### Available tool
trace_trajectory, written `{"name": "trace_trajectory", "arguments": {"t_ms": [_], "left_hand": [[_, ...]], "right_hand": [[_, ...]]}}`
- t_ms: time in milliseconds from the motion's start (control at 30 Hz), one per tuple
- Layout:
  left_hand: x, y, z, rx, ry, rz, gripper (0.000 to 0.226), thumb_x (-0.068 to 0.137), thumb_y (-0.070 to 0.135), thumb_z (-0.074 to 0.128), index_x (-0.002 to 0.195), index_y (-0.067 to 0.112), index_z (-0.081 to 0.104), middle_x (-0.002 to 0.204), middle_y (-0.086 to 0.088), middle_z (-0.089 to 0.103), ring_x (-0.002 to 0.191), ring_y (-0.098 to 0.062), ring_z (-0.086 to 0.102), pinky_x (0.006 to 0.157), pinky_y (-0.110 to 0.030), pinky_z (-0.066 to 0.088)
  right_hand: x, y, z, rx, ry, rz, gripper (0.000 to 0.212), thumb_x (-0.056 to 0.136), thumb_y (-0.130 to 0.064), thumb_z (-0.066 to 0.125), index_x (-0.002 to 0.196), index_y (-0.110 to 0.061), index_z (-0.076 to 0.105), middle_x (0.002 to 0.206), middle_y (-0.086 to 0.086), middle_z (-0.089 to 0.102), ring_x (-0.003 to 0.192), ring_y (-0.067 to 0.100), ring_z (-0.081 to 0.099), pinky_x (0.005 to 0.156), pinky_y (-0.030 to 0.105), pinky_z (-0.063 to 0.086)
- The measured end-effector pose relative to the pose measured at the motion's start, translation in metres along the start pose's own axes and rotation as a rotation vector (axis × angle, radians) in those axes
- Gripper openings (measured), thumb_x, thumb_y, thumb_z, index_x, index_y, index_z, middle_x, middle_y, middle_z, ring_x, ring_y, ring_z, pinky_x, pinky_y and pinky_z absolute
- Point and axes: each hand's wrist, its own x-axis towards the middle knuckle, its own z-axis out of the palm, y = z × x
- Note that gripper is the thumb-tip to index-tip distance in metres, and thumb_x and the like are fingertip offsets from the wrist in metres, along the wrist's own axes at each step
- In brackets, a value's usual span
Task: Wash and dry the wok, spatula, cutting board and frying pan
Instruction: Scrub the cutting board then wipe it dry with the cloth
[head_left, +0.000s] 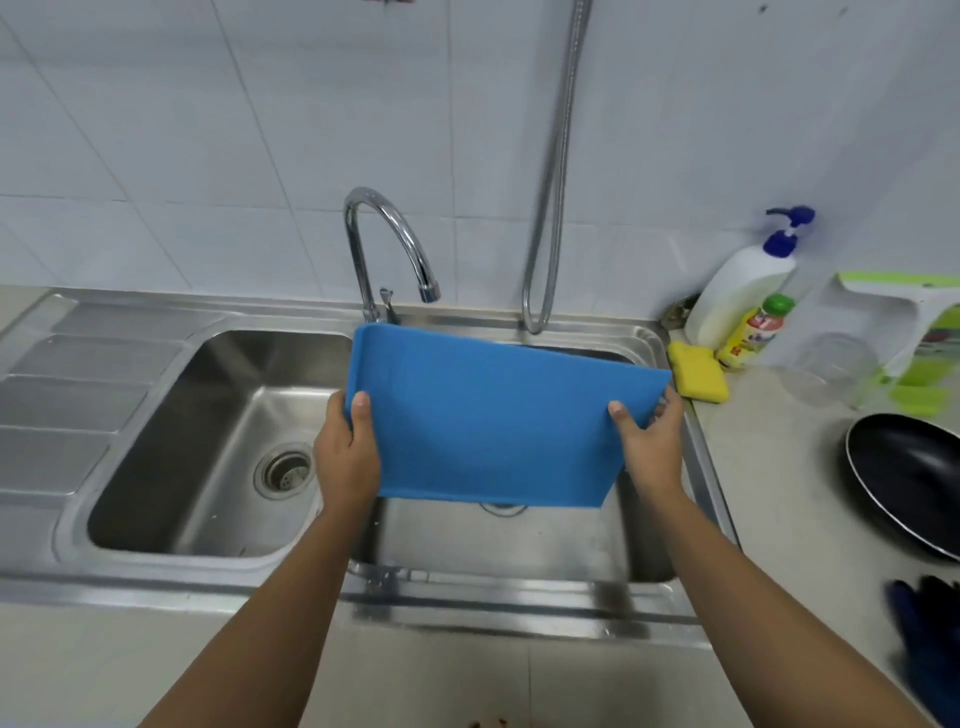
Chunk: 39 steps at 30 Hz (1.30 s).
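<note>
A blue cutting board is held tilted over the right basin of a steel double sink. My left hand grips its left edge, thumb on top. My right hand grips its right edge, fingers behind the board. The chrome faucet arches just behind the board's far left corner, and no water is visible running from it. A black frying pan lies on the counter at the right. Wok and spatula are not in view.
A yellow sponge lies at the sink's right rim, by a white pump bottle and a small yellow bottle. A clear glass jar and green-white packaging stand behind the pan. A dark blue glove lies near right. A metal hose hangs on the wall.
</note>
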Motion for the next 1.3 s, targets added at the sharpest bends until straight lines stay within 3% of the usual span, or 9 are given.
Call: {"name": "trace_trajectory", "arguments": {"t_ms": [100,333,567,667,733,867,1000,1133,1300], "left_hand": [[-0.009,0.006,0.000,0.041,0.032,-0.002,0.027,0.105,0.034,0.035,0.092,0.012,0.045,0.073,0.009,0.047,0.064,-0.002,0.046,0.054,-0.019,0.031],[-0.010,0.014,0.003,-0.017,0.076,-0.026,0.030,0.105,0.038,0.034,0.096,0.013,0.046,0.076,0.010,0.049,0.068,-0.001,0.046,0.058,-0.023,0.034],[0.027,0.006,0.003,0.104,-0.083,-0.127,0.050,0.103,0.044,0.030,0.120,0.003,0.055,0.116,-0.016,0.059,0.105,-0.035,0.054,0.085,-0.038,0.038],[0.039,-0.005,0.007,0.207,-0.225,-0.197,0.056,0.103,0.042,0.031,0.124,-0.004,0.054,0.125,-0.025,0.056,0.114,-0.042,0.052,0.094,-0.045,0.039],[0.040,-0.010,0.011,0.271,-0.312,-0.213,0.057,0.104,0.041,0.031,0.124,-0.008,0.053,0.127,-0.029,0.054,0.115,-0.044,0.051,0.094,-0.044,0.038],[0.032,-0.017,0.025,0.292,-0.415,-0.278,0.061,0.103,0.044,0.033,0.123,-0.009,0.054,0.125,-0.029,0.055,0.111,-0.044,0.053,0.089,-0.042,0.041],[0.013,-0.014,0.046,0.223,-0.466,-0.341,0.060,0.099,0.050,0.037,0.118,-0.003,0.057,0.119,-0.023,0.059,0.102,-0.043,0.057,0.095,-0.052,0.046],[-0.012,0.000,0.063,0.151,-0.462,-0.342,0.052,0.100,0.045,0.039,0.113,-0.002,0.058,0.112,-0.019,0.060,0.098,-0.038,0.058,0.092,-0.049,0.048],[-0.040,0.011,0.076,0.098,-0.439,-0.353,0.043,0.100,0.044,0.040,0.098,0.004,0.057,0.110,-0.019,0.061,0.095,-0.035,0.058,0.091,-0.049,0.048]], "right_hand": [[-0.002,-0.002,-0.008,0.013,0.014,-0.018,0.065,0.088,-0.025,0.071,0.142,-0.024,0.035,0.125,-0.010,0.054,0.103,-0.003,0.056,0.092,0.030,0.048],[0.004,-0.025,-0.009,-0.012,-0.014,-0.020,0.069,0.084,-0.033,0.071,0.142,-0.029,0.035,0.127,-0.013,0.054,0.111,0.008,0.056,0.093,0.032,0.048],[0.018,-0.062,-0.024,-0.001,-0.230,0.100,0.030,0.094,-0.028,0.062,0.122,-0.026,0.051,0.117,-0.015,0.062,0.096,0.006,0.062,0.085,0.029,0.051],[0.000,-0.063,-0.032,-0.042,-0.268,0.193,0.040,0.095,-0.022,0.059,0.132,-0.027,0.046,0.117,-0.014,0.060,0.095,0.008,0.061,0.075,0.023,0.048],[-0.018,-0.051,-0.041,-0.127,-0.251,0.226,0.048,0.092,-0.023,0.060,0.138,-0.022,0.049,0.121,-0.005,0.065,0.103,0.016,0.065,0.079,0.028,0.050],[-0.062,-0.029,-0.071,-0.173,-0.186,0.323,0.029,0.096,-0.019,0.056,0.125,-0.019,0.059,0.118,-0.001,0.065,0.098,0.017,0.064,0.077,0.028,0.049],[-0.093,-0.009,-0.117,-0.168,-0.030,0.345,0.030,0.096,-0.020,0.057,0.126,-0.018,0.058,0.131,-0.006,0.056,0.115,0.017,0.057,0.098,0.029,0.043],[-0.105,0.013,-0.184,-0.610,0.297,0.325,0.054,0.096,-0.026,0.053,0.147,-0.014,0.042,0.157,0.006,0.031,0.141,0.030,0.029,0.116,0.038,0.024],[-0.112,0.044,-0.251,-1.086,0.290,0.538,0.065,0.091,-0.032,0.052,0.151,-0.033,0.025,0.162,0.011,0.007,0.144,0.041,0.008,0.115,0.059,0.002]]}}
